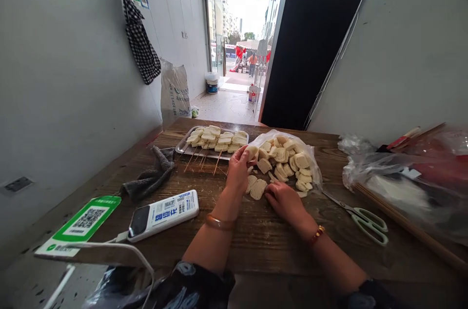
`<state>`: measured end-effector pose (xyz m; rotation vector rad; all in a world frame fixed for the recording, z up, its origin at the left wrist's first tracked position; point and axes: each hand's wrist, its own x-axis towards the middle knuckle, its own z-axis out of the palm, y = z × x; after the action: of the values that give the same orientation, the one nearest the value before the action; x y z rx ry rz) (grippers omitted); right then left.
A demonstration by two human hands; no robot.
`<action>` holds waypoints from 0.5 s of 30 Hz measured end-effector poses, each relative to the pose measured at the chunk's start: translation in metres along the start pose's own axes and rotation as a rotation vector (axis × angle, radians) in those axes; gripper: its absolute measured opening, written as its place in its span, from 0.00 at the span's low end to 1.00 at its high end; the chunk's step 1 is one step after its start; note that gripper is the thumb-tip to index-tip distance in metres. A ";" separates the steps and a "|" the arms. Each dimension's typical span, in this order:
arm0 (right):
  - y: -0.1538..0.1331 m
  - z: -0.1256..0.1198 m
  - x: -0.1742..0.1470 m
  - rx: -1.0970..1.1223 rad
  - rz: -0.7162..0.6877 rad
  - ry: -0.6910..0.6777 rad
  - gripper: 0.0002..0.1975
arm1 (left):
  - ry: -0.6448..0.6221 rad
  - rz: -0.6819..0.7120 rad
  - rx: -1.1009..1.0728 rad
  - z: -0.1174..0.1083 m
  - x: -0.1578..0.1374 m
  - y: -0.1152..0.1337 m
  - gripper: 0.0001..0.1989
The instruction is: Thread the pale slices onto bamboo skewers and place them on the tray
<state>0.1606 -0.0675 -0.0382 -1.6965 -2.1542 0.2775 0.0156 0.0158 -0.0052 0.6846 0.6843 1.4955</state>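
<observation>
My left hand (238, 168) pinches a pale, spongy slice (252, 152) that looks like steamed bun or bread, holding it above the table. Low on the wood, my right hand (287, 200) has its fingers curled together beside two loose slices (258, 189); whatever lies under its fingertips is hidden. Just beyond both hands, an open clear plastic bag (316, 172) spills a heap of similar slices (281, 155). To the left of it, a metal tray (180, 147) bears slices threaded on thin wooden skewers (218, 162), whose bare ends stick out toward me.
Scissors (360, 214) with pale green handles lie to the right, near crumpled plastic bags (398, 187) and a long wooden stick (409, 223). On the left are a grey cloth (151, 175), a white power bank-like device (171, 211) with a cable, and a green QR card (82, 223).
</observation>
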 end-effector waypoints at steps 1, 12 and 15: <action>0.002 0.001 0.000 0.056 0.001 0.010 0.07 | 0.009 0.004 0.002 -0.001 0.000 0.001 0.19; 0.029 -0.026 -0.014 0.711 0.204 0.346 0.16 | 0.065 0.050 0.045 -0.001 0.002 0.001 0.15; 0.022 -0.025 -0.007 0.826 0.210 0.341 0.17 | -0.061 -0.015 0.028 0.002 -0.003 -0.001 0.17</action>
<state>0.1918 -0.0712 -0.0251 -1.3360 -1.3266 0.7515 0.0180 0.0124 -0.0043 0.7416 0.6633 1.4476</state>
